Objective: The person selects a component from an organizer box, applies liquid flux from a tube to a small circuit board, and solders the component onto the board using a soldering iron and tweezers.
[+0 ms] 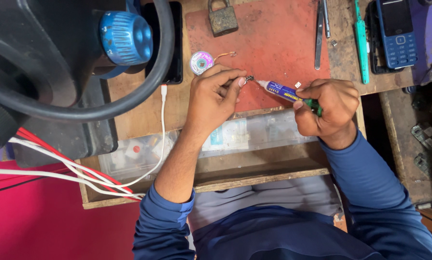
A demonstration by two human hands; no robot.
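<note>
Head view, looking straight down on a wooden bench [139, 115] with a red mat [274, 43] on its far half. Left hand [215, 96] at the mat's near edge, fingers curled, thumb and forefinger pinching a small dark metal part [249, 77]. Right hand [329, 108] just to the right, closed in a fist round a blue-and-white glue tube [281, 90] with a green end, white nozzle aimed left at the pinched part, tip touching or nearly so; hard to tell which. Both forearms in blue sleeves. Far of the left hand, a small round spool [201, 62] with a copper strand trailing right. Farther still, a brass padlock [222, 19] on the mat. Metal tweezers [318, 33] at the mat's right edge, a green-handled tool [361, 43] beside them, and a blue keypad phone [395, 33] at far right. Left side filled by a black machine with a blue knob [126, 37]; a white cable [163, 120] running down the bench toward red and white wires at near left.
</note>
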